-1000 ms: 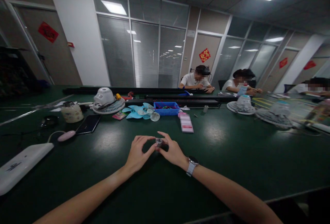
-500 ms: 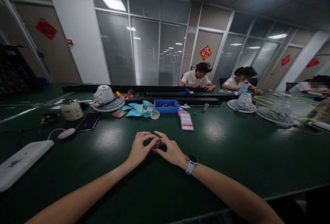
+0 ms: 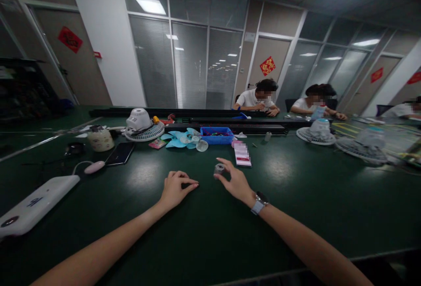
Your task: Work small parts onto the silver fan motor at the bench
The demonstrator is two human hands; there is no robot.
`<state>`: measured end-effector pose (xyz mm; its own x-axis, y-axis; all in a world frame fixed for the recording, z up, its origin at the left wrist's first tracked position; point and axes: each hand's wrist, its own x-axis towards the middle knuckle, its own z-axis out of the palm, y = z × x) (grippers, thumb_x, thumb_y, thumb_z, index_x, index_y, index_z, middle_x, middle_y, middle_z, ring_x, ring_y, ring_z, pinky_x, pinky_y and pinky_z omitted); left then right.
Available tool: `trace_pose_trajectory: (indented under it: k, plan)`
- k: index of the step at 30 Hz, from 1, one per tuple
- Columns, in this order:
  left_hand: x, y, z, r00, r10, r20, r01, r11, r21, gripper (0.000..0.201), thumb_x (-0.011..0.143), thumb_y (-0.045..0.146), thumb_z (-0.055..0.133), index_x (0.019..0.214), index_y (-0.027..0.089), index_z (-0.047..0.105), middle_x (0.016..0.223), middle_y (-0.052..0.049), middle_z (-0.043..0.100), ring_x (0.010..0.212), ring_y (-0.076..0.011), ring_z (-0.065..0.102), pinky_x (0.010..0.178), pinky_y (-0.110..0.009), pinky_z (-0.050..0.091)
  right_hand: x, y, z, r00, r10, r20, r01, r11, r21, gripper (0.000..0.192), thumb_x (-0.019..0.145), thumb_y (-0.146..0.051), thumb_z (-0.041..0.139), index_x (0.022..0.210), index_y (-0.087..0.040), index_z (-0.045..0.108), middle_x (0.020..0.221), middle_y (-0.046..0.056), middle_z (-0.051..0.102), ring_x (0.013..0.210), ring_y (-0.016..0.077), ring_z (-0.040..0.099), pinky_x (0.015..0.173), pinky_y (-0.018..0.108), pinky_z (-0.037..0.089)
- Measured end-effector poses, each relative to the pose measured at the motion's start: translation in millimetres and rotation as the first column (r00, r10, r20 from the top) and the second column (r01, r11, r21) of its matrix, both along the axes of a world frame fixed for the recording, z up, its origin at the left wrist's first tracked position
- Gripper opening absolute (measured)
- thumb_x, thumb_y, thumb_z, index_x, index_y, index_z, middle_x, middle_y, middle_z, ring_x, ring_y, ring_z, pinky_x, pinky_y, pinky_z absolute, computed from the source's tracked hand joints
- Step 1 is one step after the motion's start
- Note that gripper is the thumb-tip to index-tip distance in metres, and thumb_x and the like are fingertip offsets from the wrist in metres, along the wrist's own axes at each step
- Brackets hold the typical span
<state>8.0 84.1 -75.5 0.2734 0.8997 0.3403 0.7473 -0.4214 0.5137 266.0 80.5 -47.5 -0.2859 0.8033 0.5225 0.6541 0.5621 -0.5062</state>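
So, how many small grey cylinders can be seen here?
2. One grey cylinder is held in the right hand; the second grey cylinder is farther back, right of the blue bin. Others may be hidden inside that bin.

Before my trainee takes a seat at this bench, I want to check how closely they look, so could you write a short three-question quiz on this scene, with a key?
1. Which of the wearer's hands is closer to the nearer small grey cylinder?
2. True or false: the wearer has a watch on the left wrist.
3. Fill in the missing colour: just right of the light-blue fan blades stands a ____ tray.

Key:
1. The right hand.
2. False; the watch is on the right wrist.
3. Blue.
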Motion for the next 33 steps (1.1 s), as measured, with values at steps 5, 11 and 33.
trace_pose_trajectory:
  k: [5,11,33]
  plan:
    - [1,0,-0.9,0.999,0.020,-0.025,-0.019,1.000,0.012,0.024,0.084,0.052,0.061,0.098,0.040,0.076,0.100,-0.006,0.061,0.100,-0.0280,0.046,0.084,-0.042,0.041,95,45,10.8,0.837,-0.547,0.003,0.544,0.834,0.094,0.054,0.089,-0.040,0.052,0.139,-0.023,0.042,0.107,0.010,0.070,0.092,0.0278,0.068,0.079,0.039,0.051]
    - [0,3,-4.2,1.000,0.020,-0.011,-0.019,1.000,0.015,0.029,0.085,0.052,0.060,0.108,0.040,0.073,0.104,-0.006,0.061,0.101,-0.0274,0.046,0.086,-0.042,0.041,175,64,0.3,0.583,-0.813,0.013,0.813,0.583,0.016,0.053,0.090,-0.041,0.049,0.137,-0.017,0.041,0.106,0.016,0.070,0.092,0.0309,0.068,0.077,0.040,0.048]
    - [0,1,2.7,0.965,0.154,0.212,-0.160,0.987,0.007,0.034,0.083,0.026,0.032,0.055,0.022,0.051,0.071,-0.003,0.066,0.083,-0.0228,0.055,0.081,-0.035,0.043,-35,-15,-4.9,0.903,0.294,0.312,-0.302,0.953,-0.024,0.049,0.092,-0.035,0.051,0.141,-0.033,0.045,0.155,0.002,0.034,0.144,0.0241,0.027,0.115,0.053,0.024]
